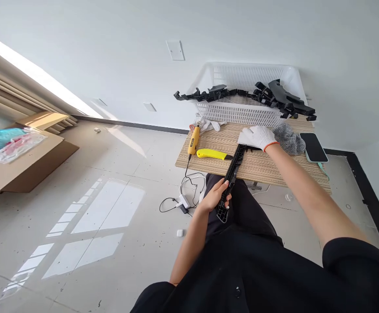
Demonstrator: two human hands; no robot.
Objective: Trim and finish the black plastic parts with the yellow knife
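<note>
Bare left hand (216, 196) grips the long black plastic part (231, 176); white-gloved right hand (257, 137) presses its far end flat; no writing is legible.

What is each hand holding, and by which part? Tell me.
The left hand has its grip closed on the long black plastic part near its lower end. The gloved right hand presses flat on its upper end.

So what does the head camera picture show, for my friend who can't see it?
A person holds a long black plastic part, bare left hand gripping its near end, white-gloved right hand pressing its far end on a small wooden table. On the table lie a yellow utility knife, a yellow rotary tool, a phone and a white basket of black parts.
</note>
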